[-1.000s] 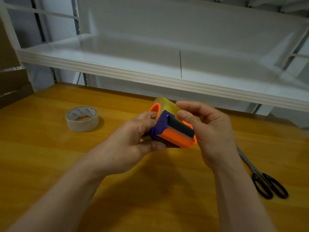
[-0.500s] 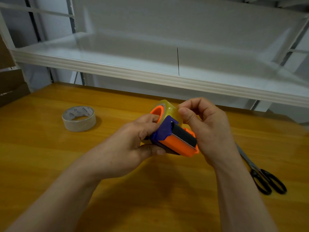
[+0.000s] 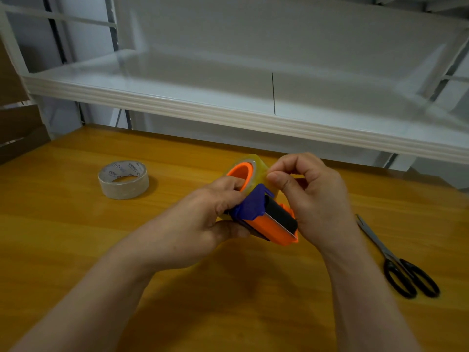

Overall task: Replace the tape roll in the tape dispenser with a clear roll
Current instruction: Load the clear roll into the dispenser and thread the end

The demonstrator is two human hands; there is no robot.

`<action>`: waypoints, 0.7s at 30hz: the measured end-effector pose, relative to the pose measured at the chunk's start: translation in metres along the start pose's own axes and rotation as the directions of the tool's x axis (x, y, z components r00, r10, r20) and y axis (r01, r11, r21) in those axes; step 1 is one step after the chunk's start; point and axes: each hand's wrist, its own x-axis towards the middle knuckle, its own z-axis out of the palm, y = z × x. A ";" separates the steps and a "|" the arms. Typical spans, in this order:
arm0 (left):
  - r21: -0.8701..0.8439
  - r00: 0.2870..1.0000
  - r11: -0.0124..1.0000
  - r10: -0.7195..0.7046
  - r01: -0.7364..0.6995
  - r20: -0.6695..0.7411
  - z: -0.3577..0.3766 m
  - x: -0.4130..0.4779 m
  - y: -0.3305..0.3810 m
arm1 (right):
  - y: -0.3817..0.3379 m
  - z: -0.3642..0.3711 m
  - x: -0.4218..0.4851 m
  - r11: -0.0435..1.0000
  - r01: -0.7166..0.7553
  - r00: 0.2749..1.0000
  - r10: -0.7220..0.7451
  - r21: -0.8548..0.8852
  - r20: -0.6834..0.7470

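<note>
Two hands at work: both hold one tape dispenser (image 3: 264,212) above the middle of the wooden table (image 3: 76,237).
Table: orange-brown wood, with a white shelf (image 3: 253,115) along its far edge.
Left hand (image 3: 203,222): closed round the near left side of the dispenser, thumb beneath, fingers over the blue side plate; grip unchanged from a second ago.
Right hand (image 3: 314,196): a second ago its fingers lay flatter over the top of the roll; now they are curled, with thumb and forefinger pressed together at the roll's far right face. Whether a tape end lies between them cannot be told.
Scissors (image 3: 396,260): flat on the table at near right, well apart from the hands, not moved.
Dispenser: orange body, blue plate, black roller; tilted, cutter end toward the near right.
Yellowish roll (image 3: 257,168): seated on the orange hub at the far end of the dispenser, not yet off.
Clear roll (image 3: 123,179): flat on the table at far left, well apart, untouched.
Meaning for the task: judged an early step, picking for the old roll's free end or a purchase to draw it off; the swap itself is still to come.
</note>
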 end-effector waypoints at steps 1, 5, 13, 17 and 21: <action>0.016 1.000 1.000 -0.009 0.009 0.004 0.000 0.000 -0.001 | 0.000 0.000 0.000 0.999 -0.002 1.000 0.003 -0.036 0.020; 0.077 0.999 0.996 -0.045 0.045 0.001 -0.005 -0.001 -0.004 | 0.002 0.003 -0.001 0.995 0.010 0.996 -0.001 -0.104 0.087; 0.035 0.995 0.995 -0.087 0.089 -0.041 -0.011 -0.002 -0.007 | -0.004 0.005 -0.002 0.998 -0.043 0.994 0.038 0.051 0.107; -0.049 0.992 0.995 -0.093 0.089 -0.084 -0.013 -0.004 -0.007 | -0.009 0.006 0.008 0.986 -0.118 0.984 0.099 0.122 0.150; -0.173 0.986 0.984 -0.070 0.044 -0.150 -0.013 -0.004 -0.012 | -0.019 0.000 0.033 0.985 -0.136 0.964 0.107 0.105 0.243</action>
